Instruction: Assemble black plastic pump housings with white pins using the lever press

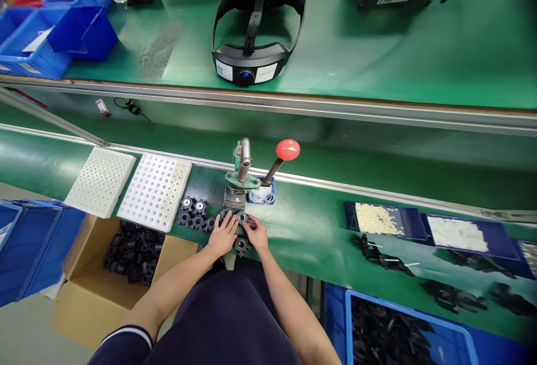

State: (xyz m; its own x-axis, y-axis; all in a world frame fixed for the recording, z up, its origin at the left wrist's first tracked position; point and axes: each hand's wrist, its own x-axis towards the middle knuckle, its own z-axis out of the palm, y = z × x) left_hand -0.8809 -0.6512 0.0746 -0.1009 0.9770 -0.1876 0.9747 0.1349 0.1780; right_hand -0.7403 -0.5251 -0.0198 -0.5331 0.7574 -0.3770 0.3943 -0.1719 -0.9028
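Right now both hands work at the press's [242,177] base: the left hand [224,234] pinches one black gear [225,215], the right hand [255,232] another [241,217]. Seating one under the ram seems next, needing careful alignment before pulling the red-knobbed lever [287,150].

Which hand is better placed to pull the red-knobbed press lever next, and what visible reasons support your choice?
Probably the right hand. It rests beside the black toothed gear at the press base, and the red-knobbed metal lever slants up to that side. The left hand would have to cross over.
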